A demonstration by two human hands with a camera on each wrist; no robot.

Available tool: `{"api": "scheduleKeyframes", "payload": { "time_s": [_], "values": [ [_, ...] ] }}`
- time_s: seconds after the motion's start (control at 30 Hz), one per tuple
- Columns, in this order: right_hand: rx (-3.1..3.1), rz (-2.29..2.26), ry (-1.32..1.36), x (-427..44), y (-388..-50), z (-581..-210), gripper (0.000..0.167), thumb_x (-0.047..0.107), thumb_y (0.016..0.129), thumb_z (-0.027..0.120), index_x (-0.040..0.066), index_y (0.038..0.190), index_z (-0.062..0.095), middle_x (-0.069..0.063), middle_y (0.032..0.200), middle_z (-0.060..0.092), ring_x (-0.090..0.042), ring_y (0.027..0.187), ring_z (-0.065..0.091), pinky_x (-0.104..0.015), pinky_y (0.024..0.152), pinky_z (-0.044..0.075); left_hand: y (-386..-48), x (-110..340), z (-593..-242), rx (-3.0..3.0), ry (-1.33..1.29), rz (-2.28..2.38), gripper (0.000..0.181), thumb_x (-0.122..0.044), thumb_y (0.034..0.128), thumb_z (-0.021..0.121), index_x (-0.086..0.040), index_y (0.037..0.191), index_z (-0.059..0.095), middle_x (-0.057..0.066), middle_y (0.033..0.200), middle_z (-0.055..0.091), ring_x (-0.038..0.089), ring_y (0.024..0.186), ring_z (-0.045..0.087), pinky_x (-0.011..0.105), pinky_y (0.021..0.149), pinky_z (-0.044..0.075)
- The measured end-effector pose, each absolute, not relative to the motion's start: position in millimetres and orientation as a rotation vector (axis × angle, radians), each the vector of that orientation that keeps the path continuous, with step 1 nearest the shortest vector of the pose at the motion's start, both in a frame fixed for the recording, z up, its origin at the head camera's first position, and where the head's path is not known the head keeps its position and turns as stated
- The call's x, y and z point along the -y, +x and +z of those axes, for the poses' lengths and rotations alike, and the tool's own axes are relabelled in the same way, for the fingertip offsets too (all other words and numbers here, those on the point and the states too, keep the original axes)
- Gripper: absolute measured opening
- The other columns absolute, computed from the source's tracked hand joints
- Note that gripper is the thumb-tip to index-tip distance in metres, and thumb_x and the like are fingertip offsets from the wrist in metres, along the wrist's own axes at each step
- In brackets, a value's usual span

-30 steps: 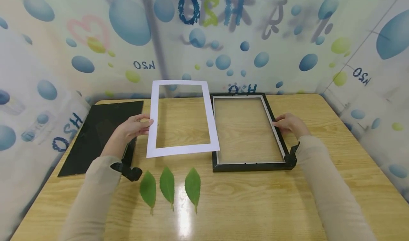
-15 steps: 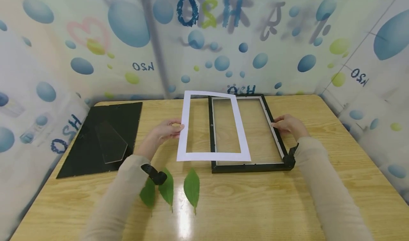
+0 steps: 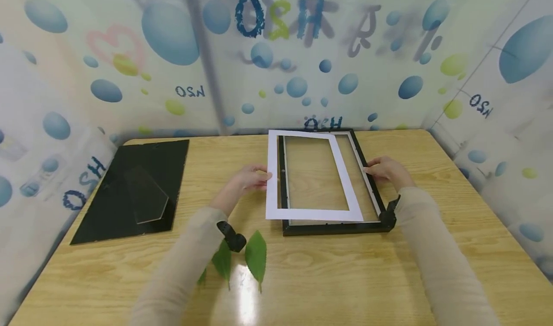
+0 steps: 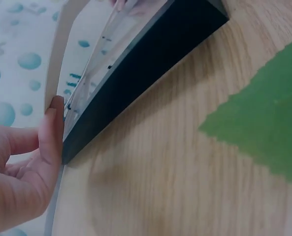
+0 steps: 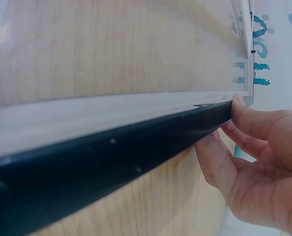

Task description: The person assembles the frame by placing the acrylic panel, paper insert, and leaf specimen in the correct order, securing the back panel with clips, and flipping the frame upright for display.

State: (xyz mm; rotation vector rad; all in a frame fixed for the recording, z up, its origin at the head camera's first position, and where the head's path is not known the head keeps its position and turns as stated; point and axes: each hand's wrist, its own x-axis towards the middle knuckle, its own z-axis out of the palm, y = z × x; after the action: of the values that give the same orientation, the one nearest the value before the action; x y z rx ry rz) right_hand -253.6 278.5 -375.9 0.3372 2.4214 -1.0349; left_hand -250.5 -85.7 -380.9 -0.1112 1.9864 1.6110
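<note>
White mat (image 3: 313,214) — left grip (image 3: 249,178) seemingly mid-edge

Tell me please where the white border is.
In the head view, the white border is just right of centre, pinched by the left hand and overlapping the black frame.

A wood-grained table (image 3: 345,278) before pale walls (image 3: 242,83) with blue and yellow-green spots (image 3: 296,87) and lettering (image 3: 310,18).

Board (image 3: 108,187) left on table (image 3: 345,283), frame (image 3: 337,229) right; mat (image 3: 311,214) over frame; leaves (image 3: 256,255) front-left of frame.
</note>
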Motion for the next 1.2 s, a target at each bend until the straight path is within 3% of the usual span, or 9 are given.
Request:
{"api": "scheduleKeyframes", "payload": {
  "time_s": [0.1, 0.23, 0.33, 0.4, 0.47, 0.7, 0.77, 0.93, 1.2],
  "values": [
    [-2.409, -1.047, 0.329, -277, -254, -377, 0.053, 0.019, 0.094, 0.048, -0.01, 0.135, 0.03, -0.021, 0.118, 0.046, -0.016, 0.091, 0.052, -0.032, 0.088, 0.049, -254, 78, -390, -2.066, -0.109, 1.539, 0.042, -0.011, 0.0898, 0.057, 0.003, 0.126, 0.043, 0.012, 0.091, 0.061, 0.014, 0.07, 0.06, 0.028, 0.068, 0.055],
    [-2.378, -1.077, 0.325, -277, -257, -380, 0.054, 0.018, 0.094, 0.047, -0.01, 0.136, 0.029, -0.022, 0.121, 0.045, -0.016, 0.093, 0.052, -0.036, 0.095, 0.046, -289, 73, -443, -2.091, -0.045, 1.543, 0.036, -0.015, 0.0854, 0.064, 0.003, 0.114, 0.05, 0.016, 0.09, 0.059, 0.021, 0.074, 0.064, 0.031, 0.07, 0.056],
    [-2.362, -1.096, 0.32, -278, -260, -383, 0.055, 0.018, 0.094, 0.047, -0.01, 0.136, 0.028, -0.021, 0.121, 0.045, -0.014, 0.092, 0.052, -0.037, 0.097, 0.045, -329, 70, -502, -2.071, -0.039, 1.589, 0.033, -0.015, 0.0822, 0.068, 0.002, 0.105, 0.051, 0.016, 0.084, 0.06, 0.023, 0.07, 0.065, 0.033, 0.064, 0.057],
    [-2.354, -1.104, 0.321, -279, -261, -383, 0.055, 0.018, 0.093, 0.047, -0.01, 0.136, 0.028, -0.02, 0.119, 0.045, -0.013, 0.089, 0.053, -0.037, 0.096, 0.045, -341, 63, -518, -2.072, -0.105, 1.572, 0.031, -0.013, 0.082, 0.068, 0.0, 0.105, 0.051, 0.015, 0.085, 0.061, 0.023, 0.071, 0.066, 0.034, 0.066, 0.057],
    [-2.354, -1.095, 0.318, -280, -261, -382, 0.055, 0.018, 0.093, 0.047, -0.01, 0.136, 0.028, -0.019, 0.117, 0.045, -0.012, 0.088, 0.052, -0.036, 0.094, 0.046, -344, 60, -523, -2.052, -0.082, 1.601, 0.031, -0.012, 0.0784, 0.071, 0.0, 0.098, 0.051, 0.013, 0.078, 0.059, 0.022, 0.063, 0.065, 0.032, 0.059, 0.057],
    [-2.35, -1.078, 0.336, -280, -259, -376, 0.054, 0.018, 0.094, 0.047, -0.01, 0.136, 0.028, -0.018, 0.113, 0.045, -0.013, 0.087, 0.052, -0.035, 0.094, 0.046, -268, 31, -409, -2.308, -0.071, 1.322, 0.032, -0.011, 0.0878, 0.06, 0.006, 0.114, 0.051, 0.016, 0.094, 0.06, 0.017, 0.067, 0.064, 0.027, 0.065, 0.056],
    [-2.351, -1.081, 0.342, -279, -258, -375, 0.054, 0.018, 0.094, 0.048, -0.01, 0.136, 0.028, -0.017, 0.111, 0.047, -0.011, 0.085, 0.052, -0.033, 0.091, 0.048, -256, 26, -392, -2.36, -0.065, 1.267, 0.032, -0.011, 0.0893, 0.058, 0.007, 0.114, 0.051, 0.015, 0.093, 0.059, 0.016, 0.065, 0.064, 0.025, 0.064, 0.055],
    [-2.35, -1.076, 0.348, -279, -257, -374, 0.054, 0.018, 0.094, 0.049, -0.01, 0.135, 0.029, -0.013, 0.105, 0.048, -0.007, 0.077, 0.051, -0.027, 0.08, 0.05, -250, 21, -381, -2.415, -0.072, 1.189, 0.03, -0.011, 0.0898, 0.057, 0.006, 0.114, 0.052, 0.012, 0.089, 0.057, 0.015, 0.066, 0.064, 0.024, 0.066, 0.055],
    [-2.346, -1.075, 0.368, -280, -258, -375, 0.054, 0.018, 0.094, 0.05, -0.009, 0.136, 0.029, -0.012, 0.104, 0.047, -0.005, 0.073, 0.05, -0.022, 0.073, 0.05, -253, 20, -382, -2.495, 0.03, 1.111, 0.019, -0.009, 0.0886, 0.058, 0.006, 0.101, 0.054, 0.015, 0.089, 0.061, 0.015, 0.06, 0.064, 0.02, 0.056, 0.053]
  ]
}}
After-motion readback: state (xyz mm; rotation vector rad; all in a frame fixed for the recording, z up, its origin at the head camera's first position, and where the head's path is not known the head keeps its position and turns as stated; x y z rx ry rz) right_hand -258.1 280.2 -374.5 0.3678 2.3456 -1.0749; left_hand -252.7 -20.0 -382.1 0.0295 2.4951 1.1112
